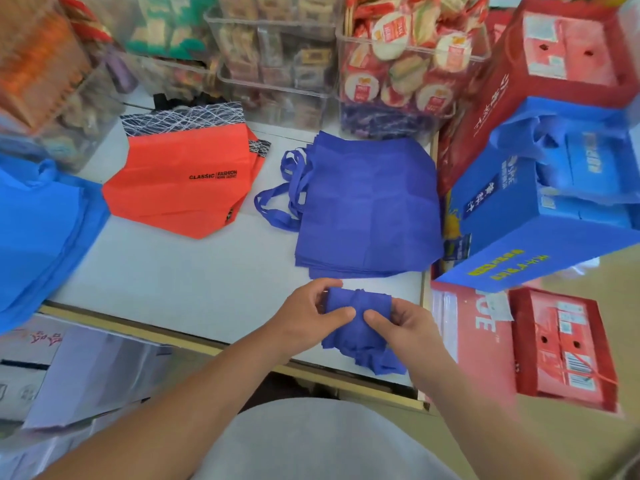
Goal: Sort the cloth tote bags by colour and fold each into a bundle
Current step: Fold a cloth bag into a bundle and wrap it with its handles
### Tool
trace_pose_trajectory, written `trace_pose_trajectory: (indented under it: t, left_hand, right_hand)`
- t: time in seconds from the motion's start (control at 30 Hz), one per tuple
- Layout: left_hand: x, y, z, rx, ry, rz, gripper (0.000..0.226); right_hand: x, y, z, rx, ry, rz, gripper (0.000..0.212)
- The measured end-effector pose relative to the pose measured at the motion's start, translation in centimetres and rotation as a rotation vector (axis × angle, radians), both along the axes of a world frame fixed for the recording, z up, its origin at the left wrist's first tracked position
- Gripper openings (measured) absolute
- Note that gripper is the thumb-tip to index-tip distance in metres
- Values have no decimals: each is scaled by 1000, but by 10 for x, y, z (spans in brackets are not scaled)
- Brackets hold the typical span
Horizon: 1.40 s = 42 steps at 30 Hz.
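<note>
Fingers (337, 312): curled and clamped on cloth, both thumbs meeting on top of the roll, pinching so the wraps can't spring loose.
Left hand (308, 315): grips the roll's left end, fingers hooked over the far side. That's the anchor.
Right hand (407, 323): pinches the right end, thumb pressed down just beside the other thumb; looks to be drawing the slack cloth tight.
Bundle (360, 303): one dark blue bag, rolled up, held over the near edge of the counter, right in front of its own colour's stack, handy for the next pick.
Loose tail (375, 362): a flap hangs below the hands, not yet tucked in. I'd call this fold partway, not finished.
Dark blue stack (370, 209): lying flat, handles splayed to the left, edges squared so one bag can peel off at a time.
Orange pile (180, 192): set apart to the left, colours kept separate.
Light blue bags (41, 233): heaped at the far left, draping off the counter's edge.
Counter (173, 275): white top, the near side serving as the folding spot.
Risk: release either thumb early and the roll likely unwinds.
</note>
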<state>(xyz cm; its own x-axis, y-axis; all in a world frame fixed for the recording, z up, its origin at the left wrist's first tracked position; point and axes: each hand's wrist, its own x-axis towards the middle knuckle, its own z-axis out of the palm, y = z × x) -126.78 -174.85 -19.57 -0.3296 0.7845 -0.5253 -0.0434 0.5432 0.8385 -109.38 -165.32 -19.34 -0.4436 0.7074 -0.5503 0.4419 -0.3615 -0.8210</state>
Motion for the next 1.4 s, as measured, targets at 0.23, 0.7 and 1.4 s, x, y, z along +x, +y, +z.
trace_pose_trajectory:
  t: [0.23, 0.7, 1.4]
  left_hand:
    - [26, -14, -22, -31, -146, 222, 25]
    - [39, -26, -23, -35, -431, 209, 50]
    - [46, -22, -117, -292, 369, 46, 49]
  right_hand:
    - [11, -8, -19, -146, 13, -10, 17]
    - [14, -29, -19, -159, 9, -88, 25]
    - [55, -7, -124, 692, -673, 794, 70]
